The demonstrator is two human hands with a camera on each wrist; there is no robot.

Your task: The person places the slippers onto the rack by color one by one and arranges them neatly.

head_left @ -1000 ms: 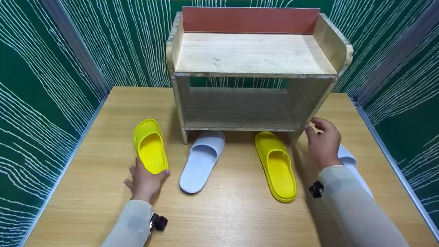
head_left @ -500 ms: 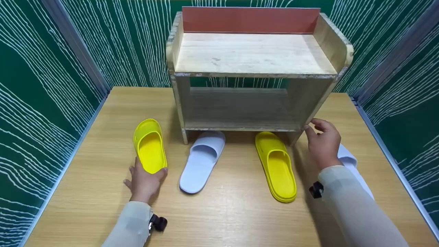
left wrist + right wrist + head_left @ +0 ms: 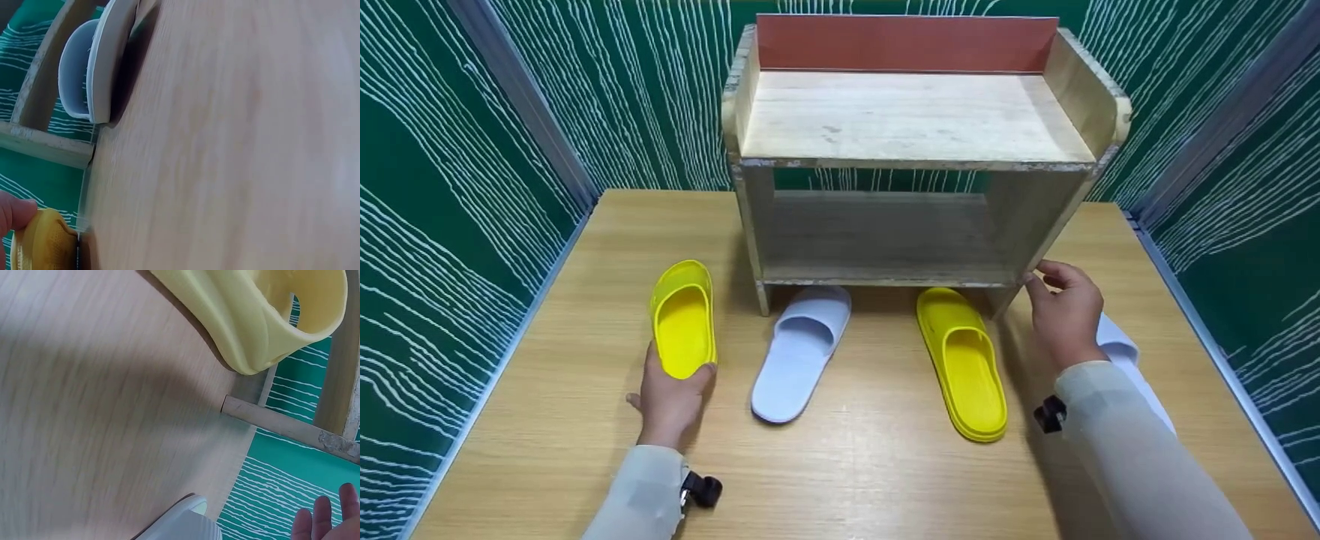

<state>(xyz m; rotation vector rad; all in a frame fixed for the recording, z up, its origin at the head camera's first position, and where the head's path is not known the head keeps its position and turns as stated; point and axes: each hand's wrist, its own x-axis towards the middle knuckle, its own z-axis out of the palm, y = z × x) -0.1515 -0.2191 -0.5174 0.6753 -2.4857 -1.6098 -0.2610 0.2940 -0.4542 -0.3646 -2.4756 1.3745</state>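
My left hand [image 3: 670, 401] grips the heel end of the left yellow slipper [image 3: 684, 330], thumb along its right side. In the left wrist view only the thumb [image 3: 18, 212] and part of that yellow slipper [image 3: 48, 242] show, close over the table. At the wooden shoe rack [image 3: 919, 120], my right hand [image 3: 1065, 311] pinches the lower front edge of the right side panel between thumb and forefinger. The other fingertips [image 3: 322, 517] stand free in the right wrist view. Both shelves of the rack are bare.
A white slipper [image 3: 802, 356] and a second yellow slipper [image 3: 967, 375] lie with toes under the rack's front. Another white slipper [image 3: 1121, 352] is partly hidden behind the right forearm. Green walls with white lines enclose the wooden table [image 3: 847, 480].
The left hand has shifted slightly left with the yellow slipper's heel, turning the slipper a little straighter. The right hand, the rack and the other slippers stay practically where they were.
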